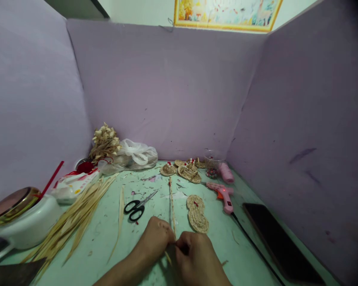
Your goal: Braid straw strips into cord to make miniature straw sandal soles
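Observation:
A thin braided straw cord [172, 204] runs straight from a small red-marked end on the table toward me. My left hand [158, 237] is closed on its near part, fingertips pinched. Close against it, my right hand [193, 254] pinches the same cord; the fingertips nearly meet. A loose straw end [168, 258] shows below my hands. Beyond my right hand lies a flat coiled straw sole [197, 214] with a small red bit on it. Black-handled scissors [136, 209] lie partly open past my left hand, beside a single straw strip [120, 210].
Dried straw strips [83, 208], a white pot [32, 222] and a tissue pack [76, 184] stand left. Small straw sandals [188, 172], a bead cup [212, 165] and pink thread [226, 173] sit behind. Right are a corded pink glue gun [223, 194] and a phone [277, 238].

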`<state>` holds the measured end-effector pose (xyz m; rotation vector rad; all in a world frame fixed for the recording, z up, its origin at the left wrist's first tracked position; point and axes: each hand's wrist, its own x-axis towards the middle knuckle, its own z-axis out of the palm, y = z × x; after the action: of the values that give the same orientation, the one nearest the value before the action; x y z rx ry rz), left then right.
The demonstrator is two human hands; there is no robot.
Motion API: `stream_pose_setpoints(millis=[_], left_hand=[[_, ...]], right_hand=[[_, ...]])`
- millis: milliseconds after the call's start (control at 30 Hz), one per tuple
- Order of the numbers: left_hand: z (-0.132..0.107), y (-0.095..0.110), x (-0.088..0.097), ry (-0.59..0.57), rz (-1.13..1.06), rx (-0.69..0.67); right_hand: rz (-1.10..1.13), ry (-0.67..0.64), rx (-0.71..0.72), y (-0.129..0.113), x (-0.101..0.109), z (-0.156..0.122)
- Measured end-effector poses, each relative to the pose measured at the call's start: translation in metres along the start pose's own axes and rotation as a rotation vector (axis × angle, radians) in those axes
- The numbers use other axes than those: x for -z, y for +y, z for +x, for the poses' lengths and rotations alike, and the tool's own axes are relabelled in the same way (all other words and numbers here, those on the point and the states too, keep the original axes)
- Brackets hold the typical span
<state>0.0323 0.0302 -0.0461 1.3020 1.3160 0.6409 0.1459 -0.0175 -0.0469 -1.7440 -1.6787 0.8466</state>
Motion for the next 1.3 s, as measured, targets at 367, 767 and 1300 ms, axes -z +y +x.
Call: stream_pose_setpoints(millis=[367, 767, 1300], left_hand=[[-0.002, -0.018, 0.001, 0.013, -0.054, -0.088], [-0.010, -0.014, 0.013, -0.056, -0.206, 0.096], [-0.008, -0.009, 0.014, -0.075, 0.077, -0.050]], right_hand=[[-0.297, -0.054, 0.162, 0.003, -0.012, -0.008], [0.299, 0.120, 0.028, 0.007, 0.019, 0.014], [0.596, -0.190, -0.334, 0.000, -0.012, 0.022]])
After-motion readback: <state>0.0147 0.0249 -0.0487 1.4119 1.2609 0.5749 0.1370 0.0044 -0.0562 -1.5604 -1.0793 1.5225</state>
